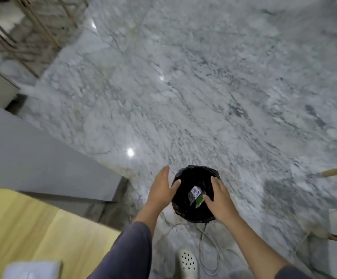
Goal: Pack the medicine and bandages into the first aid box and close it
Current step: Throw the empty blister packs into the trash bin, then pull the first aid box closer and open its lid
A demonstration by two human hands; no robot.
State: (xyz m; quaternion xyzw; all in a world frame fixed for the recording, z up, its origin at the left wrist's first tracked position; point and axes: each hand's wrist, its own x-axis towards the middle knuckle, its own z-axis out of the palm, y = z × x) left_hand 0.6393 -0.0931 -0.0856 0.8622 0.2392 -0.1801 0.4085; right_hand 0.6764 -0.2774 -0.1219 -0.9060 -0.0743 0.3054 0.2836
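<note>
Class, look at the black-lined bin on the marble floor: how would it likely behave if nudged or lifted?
The bin is probably light: only a small packet shows inside. On glossy marble it would likely slide, perhaps tip. Its thin liner looks floppy.

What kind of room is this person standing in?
Probably a room in a home, perhaps a bedroom. The marble floor, a bin lined with a black bag, a yellow bedsheet and a white clog suggest it.

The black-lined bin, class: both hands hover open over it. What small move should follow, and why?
Probably draw both hands back: the left hand and right hand are open and empty, and a small wrapper already lies inside the bin.
</note>
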